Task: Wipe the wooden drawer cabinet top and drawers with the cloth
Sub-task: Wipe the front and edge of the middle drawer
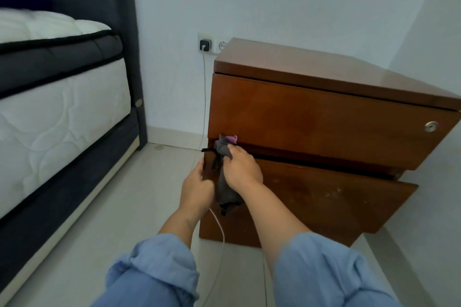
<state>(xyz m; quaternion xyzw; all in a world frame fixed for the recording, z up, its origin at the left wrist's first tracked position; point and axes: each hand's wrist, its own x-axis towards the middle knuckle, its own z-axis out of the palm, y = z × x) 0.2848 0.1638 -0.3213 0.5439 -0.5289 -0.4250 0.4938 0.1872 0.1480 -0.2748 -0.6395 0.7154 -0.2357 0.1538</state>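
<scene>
A brown wooden drawer cabinet (324, 117) stands against the white wall, with a glossy top (311, 67), an upper drawer (311, 122) and a lower drawer (324, 197) pulled slightly out. My right hand (243, 168) grips a dark grey cloth (224, 189) with a purple bit at its top, pressed at the left end of the gap between the two drawers. The cloth hangs down below the hand. My left hand (197, 188) holds the left edge of the lower drawer front.
A bed with a white and dark mattress (57, 107) fills the left side. A charger (205, 45) sits in a wall socket, and its white cable (204, 97) runs down to the tiled floor and under my arms. A round lock (431, 126) is on the upper drawer.
</scene>
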